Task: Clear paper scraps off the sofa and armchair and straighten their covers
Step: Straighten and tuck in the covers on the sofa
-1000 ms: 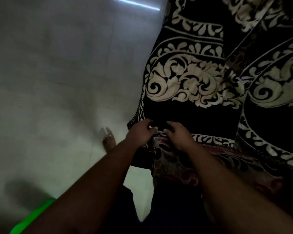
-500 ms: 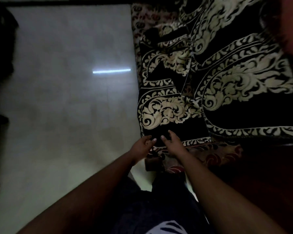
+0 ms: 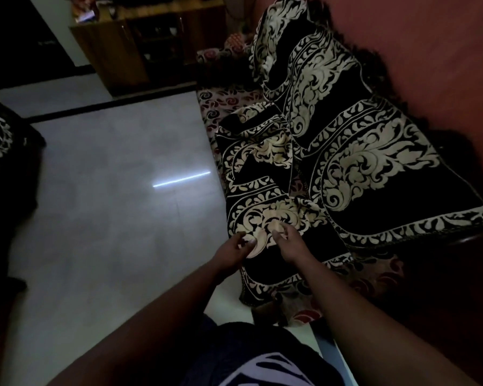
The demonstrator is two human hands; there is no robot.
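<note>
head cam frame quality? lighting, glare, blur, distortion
Head view: dim and underexposed, forearms and lap nearly black. One bright streak of glare on the glossy pale tiled floor. Wide-angle warp tilts the room and bows the wooden cabinet. The black cover with cream scrollwork is sharp enough to read; the left hand and right hand pinching it look slightly soft.

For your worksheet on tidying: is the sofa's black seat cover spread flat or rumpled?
Rumpled: the cover bunches in folds, and both hands pinch it.
</note>
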